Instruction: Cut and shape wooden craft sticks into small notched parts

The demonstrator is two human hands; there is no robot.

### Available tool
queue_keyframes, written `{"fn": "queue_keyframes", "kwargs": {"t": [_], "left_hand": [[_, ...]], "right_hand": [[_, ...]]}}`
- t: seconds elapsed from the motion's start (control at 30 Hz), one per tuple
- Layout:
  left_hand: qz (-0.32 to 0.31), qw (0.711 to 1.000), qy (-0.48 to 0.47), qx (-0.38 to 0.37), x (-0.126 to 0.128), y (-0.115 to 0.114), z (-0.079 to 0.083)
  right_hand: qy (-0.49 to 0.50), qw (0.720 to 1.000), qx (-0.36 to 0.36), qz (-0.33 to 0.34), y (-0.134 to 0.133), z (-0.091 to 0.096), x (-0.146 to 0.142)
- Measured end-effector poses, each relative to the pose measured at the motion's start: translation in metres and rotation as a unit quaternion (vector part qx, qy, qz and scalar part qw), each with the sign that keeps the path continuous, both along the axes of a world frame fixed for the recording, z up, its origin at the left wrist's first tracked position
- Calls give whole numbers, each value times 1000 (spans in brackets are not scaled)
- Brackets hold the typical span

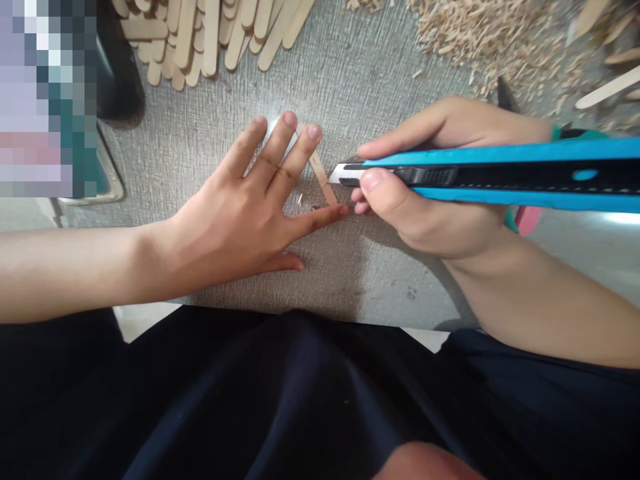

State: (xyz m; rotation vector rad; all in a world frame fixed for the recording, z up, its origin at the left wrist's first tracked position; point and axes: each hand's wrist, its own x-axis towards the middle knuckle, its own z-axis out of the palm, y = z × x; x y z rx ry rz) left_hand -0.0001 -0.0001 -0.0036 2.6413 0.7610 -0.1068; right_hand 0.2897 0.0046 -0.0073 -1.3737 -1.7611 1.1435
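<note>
**Grey desk: one stick, one knife, two hands**

Grey textured desk (pixel 380 87) fills the upper half of the view; its front edge runs just above a dark-clothed lap.

Count: one short wooden stick (pixel 325 183), one blue utility knife (pixel 500 170), two hands. One heap of craft sticks (pixel 200 33) at top left, too many to count. One heap of shavings (pixel 490 33) at top right, with a few loose sticks (pixel 607 87) beside it.

Left hand (pixel 240 213) lies flat, fingers spread wide, grasping nothing; fingertips press on both ends of the stick, which lies slanted on the desk between the hands. Right hand (pixel 430 213) is closed round the knife, thumb on the slider; the blade (pixel 340 175) tip touches the stick.

Hidden: both stick ends under the fingertips. Knife body is cut off by the right edge, the stick heap by the top edge. A teal and pink item (pixel 525 219) under the right wrist cannot be identified.

Room: bare desk lies between the stick heap and the hands.
</note>
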Motion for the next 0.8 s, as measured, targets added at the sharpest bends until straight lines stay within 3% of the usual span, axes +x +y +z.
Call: {"fn": "queue_keyframes", "kwargs": {"t": [0.1, 0.23, 0.47, 0.8], "left_hand": [[19, 1000, -12, -17, 1, 0, 0], [12, 1000, 3, -9, 1, -1, 2], [-24, 997, 13, 71, -2, -2, 2], [4, 1000, 9, 4, 1, -2, 0]], "right_hand": [[-9, 999, 51, 9, 0, -2, 0], [-3, 999, 49, 22, 0, -3, -1], [12, 1000, 26, -10, 0, -5, -1], [-5, 999, 43, 20, 1, -7, 0]]}}
